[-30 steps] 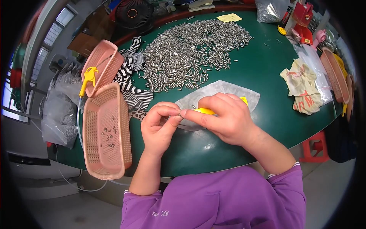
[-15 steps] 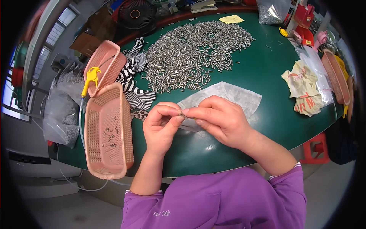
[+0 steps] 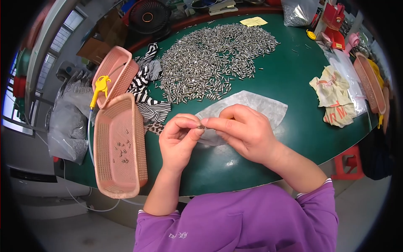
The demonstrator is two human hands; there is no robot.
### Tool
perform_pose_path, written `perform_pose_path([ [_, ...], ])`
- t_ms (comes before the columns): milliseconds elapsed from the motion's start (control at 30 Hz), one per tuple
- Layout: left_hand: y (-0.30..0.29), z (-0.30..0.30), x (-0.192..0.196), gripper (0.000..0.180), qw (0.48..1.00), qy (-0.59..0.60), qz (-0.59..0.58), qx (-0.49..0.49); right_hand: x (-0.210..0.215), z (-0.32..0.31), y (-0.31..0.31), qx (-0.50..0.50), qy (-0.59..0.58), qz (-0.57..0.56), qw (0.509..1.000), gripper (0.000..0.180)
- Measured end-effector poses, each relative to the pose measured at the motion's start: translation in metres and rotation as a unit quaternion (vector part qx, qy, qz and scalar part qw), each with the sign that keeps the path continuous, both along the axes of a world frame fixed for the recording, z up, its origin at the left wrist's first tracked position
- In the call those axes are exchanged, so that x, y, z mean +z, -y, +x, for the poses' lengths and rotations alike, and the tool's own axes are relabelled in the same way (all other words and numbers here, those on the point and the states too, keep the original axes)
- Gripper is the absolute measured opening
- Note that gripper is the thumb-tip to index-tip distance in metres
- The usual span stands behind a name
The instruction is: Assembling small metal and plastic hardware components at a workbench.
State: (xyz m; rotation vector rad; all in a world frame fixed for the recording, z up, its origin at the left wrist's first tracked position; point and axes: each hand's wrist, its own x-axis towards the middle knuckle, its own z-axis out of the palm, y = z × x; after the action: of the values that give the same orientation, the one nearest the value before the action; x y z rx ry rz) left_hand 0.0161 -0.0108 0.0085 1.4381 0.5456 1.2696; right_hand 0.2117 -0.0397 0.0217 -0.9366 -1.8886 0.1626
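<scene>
My left hand pinches a small metal part between thumb and index finger, over the near side of the table. Meeting it from the other side, my right hand has its fingertips closed at the same part, which they mostly cover. Beneath both hands lies a pale grey cloth. Farther off spreads a large heap of small silvery metal pins. To the left stands a pink plastic basket with several small metal pieces on its bottom.
A second pink basket carries a yellow air blow gun with a hose. Striped cloths lie beside it. A stained cream cloth rests at the right; a black fan stands at the back on the green table.
Both hands stay nearly in place, fingertips together on the small part. The right fingers have shifted slightly around it.
</scene>
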Motion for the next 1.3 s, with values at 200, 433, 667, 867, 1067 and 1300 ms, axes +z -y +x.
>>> perform_pose_path([
  [200,0.0000,-0.0002,-0.0016,0.014,1.000,0.005,0.007,0.011,0.0009,-0.0020,0.0021,0.030,-0.024,-0.023,0.999,0.038],
  [433,0.0007,0.0010,-0.0008,0.013,0.999,-0.031,0.022,0.018,-0.0016,-0.0025,0.0022,-0.018,0.011,-0.002,1.000,0.039],
  [667,0.0000,0.0007,-0.0032,0.013,1.000,-0.010,0.004,0.021,-0.0013,-0.0037,0.0001,-0.020,-0.034,-0.001,0.999,0.033],
  [867,0.0001,0.0020,-0.0034,0.013,1.000,0.008,0.005,0.023,-0.0008,-0.0029,0.0031,0.034,-0.041,-0.042,0.998,0.037],
  [1067,-0.0004,0.0018,-0.0047,0.013,1.000,-0.005,0.013,0.024,-0.0019,-0.0049,0.0028,0.023,-0.044,-0.045,0.998,0.037],
  [1300,0.0022,0.0012,-0.0044,0.011,1.000,-0.013,0.007,-0.015,-0.0027,-0.0014,-0.0060,-0.059,-0.042,-0.012,0.997,0.037],
])
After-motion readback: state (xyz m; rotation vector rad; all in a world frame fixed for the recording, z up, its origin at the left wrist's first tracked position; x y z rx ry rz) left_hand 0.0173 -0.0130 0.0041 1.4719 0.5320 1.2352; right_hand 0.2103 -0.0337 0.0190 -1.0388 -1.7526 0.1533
